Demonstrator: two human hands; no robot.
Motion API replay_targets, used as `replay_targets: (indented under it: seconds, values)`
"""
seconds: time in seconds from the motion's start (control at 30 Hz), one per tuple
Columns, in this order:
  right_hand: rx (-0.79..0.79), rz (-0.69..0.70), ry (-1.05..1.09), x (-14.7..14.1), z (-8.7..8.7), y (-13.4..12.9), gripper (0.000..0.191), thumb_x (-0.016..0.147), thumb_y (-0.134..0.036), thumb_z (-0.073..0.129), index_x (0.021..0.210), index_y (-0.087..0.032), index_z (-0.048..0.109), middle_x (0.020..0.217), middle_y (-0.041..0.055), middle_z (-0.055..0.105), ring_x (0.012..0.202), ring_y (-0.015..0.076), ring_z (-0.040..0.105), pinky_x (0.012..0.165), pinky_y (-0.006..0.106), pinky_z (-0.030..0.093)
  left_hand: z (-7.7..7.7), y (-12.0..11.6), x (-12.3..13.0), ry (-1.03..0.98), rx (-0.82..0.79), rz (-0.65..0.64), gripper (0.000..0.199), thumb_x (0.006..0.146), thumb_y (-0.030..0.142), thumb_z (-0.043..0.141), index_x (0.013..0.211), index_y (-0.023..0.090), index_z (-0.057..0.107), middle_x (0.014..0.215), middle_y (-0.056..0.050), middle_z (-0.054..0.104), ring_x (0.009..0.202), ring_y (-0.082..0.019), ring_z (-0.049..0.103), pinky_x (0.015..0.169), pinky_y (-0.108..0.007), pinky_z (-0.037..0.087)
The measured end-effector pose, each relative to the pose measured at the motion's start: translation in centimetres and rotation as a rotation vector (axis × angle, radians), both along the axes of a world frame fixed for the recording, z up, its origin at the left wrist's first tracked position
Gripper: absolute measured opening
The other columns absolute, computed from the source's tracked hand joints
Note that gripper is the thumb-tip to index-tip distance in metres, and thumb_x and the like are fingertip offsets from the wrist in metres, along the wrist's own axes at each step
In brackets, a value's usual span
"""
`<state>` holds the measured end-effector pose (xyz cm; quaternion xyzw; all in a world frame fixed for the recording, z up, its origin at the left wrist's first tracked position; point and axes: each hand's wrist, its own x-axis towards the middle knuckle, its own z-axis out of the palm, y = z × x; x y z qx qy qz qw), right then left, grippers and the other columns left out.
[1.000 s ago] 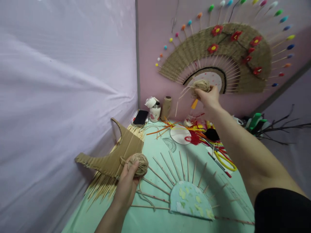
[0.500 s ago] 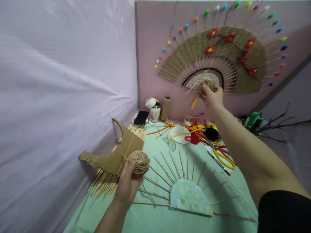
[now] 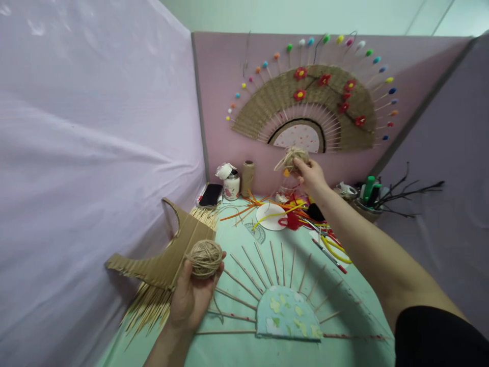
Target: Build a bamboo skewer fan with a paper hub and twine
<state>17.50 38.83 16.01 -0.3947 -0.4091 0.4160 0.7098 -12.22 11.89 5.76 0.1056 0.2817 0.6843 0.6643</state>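
Observation:
My left hand (image 3: pixel 194 298) holds up a round ball of twine (image 3: pixel 205 259) above the table's left part, fingers wrapped round its lower side. Raised toward the back wall, my right hand (image 3: pixel 311 176) grips a looser bundle of twine (image 3: pixel 296 159) between thumb and fingers. Below them lies a half-round blue base (image 3: pixel 286 313) with green and yellow patches, and thin sticks fan out from its curved edge. A cut cardboard arc (image 3: pixel 179 255) rests on a pile of bamboo sticks (image 3: pixel 147 308), just behind my left hand.
On the back board hangs a finished woven fan (image 3: pixel 275 104) with red flowers and coloured pompoms. A phone (image 3: pixel 211 195), a jar (image 3: pixel 231 186) and a cardboard tube (image 3: pixel 248 178) stand along the back. Pipe cleaners, a protractor (image 3: pixel 255 233), a brush (image 3: pixel 330 256) and dark branches (image 3: pixel 408 191) are farther right.
The view has tilted up and shifted right. My right hand with the twine bundle has come down from in front of the hanging fan. My left hand still holds its ball, now turned more upward.

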Motion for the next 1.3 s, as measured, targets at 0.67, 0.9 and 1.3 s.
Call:
replay_targets:
  seconds: [0.67, 0.9, 1.3]
  values:
    - [0.166, 0.011, -0.146, 1.9, -3.6, -3.7, 0.063, 0.055, -0.028, 0.079, 0.112, -0.023, 0.053, 0.113, 0.0028, 0.067, 0.106, 0.0202, 0.066, 0.097, 0.044, 0.051, 6.9, 7.3, 3.5, 0.304, 0.375, -0.072, 0.068, 0.065, 0.004, 0.077, 0.123, 0.029, 0.053, 0.128, -0.003, 0.060, 0.117, -0.020, 0.060, 0.109, -0.047, 0.040]
    - [0.210, -0.059, -0.237, 1.5, -1.9, -3.1, 0.063, 0.056, -0.030, 0.080, 0.112, -0.021, 0.052, 0.115, 0.0055, 0.065, 0.108, 0.0212, 0.064, 0.099, 0.044, 0.049, 5.9, 10.6, 4.7, 0.380, 0.395, -0.005, 0.074, 0.057, 0.002, 0.080, 0.121, 0.029, 0.054, 0.121, 0.000, 0.060, 0.111, -0.016, 0.059, 0.108, -0.038, 0.039]
    - [0.271, -0.463, -1.103, -4.0, -2.9, 4.0, 0.052, 0.081, -0.025, 0.059, 0.129, -0.016, 0.040, 0.130, 0.0157, 0.051, 0.122, 0.0270, 0.047, 0.105, 0.042, 0.037, 2.4, 9.4, 3.4, 0.447, 0.296, 0.060, 0.075, 0.062, 0.009, 0.081, 0.127, 0.031, 0.053, 0.126, -0.002, 0.060, 0.114, -0.016, 0.060, 0.105, -0.032, 0.041]
